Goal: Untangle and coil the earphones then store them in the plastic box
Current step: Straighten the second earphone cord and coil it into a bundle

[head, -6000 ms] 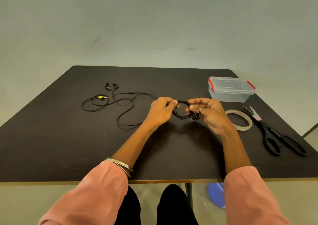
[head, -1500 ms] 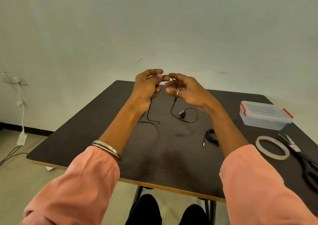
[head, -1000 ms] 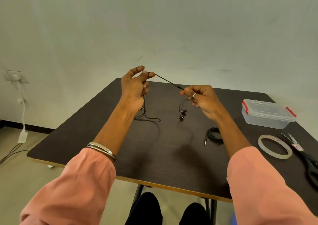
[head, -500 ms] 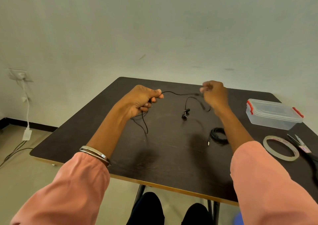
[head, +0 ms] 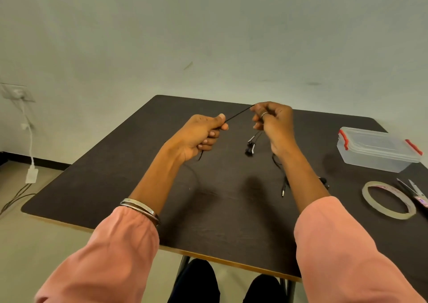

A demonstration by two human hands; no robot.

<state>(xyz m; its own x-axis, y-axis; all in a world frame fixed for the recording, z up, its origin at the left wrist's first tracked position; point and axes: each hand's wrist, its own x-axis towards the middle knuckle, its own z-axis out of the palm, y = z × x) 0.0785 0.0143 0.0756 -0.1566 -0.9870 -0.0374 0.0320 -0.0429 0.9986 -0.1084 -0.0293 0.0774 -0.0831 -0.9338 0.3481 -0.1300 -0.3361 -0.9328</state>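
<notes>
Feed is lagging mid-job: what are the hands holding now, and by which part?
Both hold the earphone cable: left hand mid-cable, right hand just above the hanging earbuds.

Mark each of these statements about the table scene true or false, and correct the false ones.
1. Both hands hold a black earphone cable stretched between them. True.
2. The plastic box is open. False: its lid is on.
3. The tape roll lies flat on the table. True.
4. The left hand rests on the box. False: it is raised above the table, gripping the cable, as is the right hand.
</notes>
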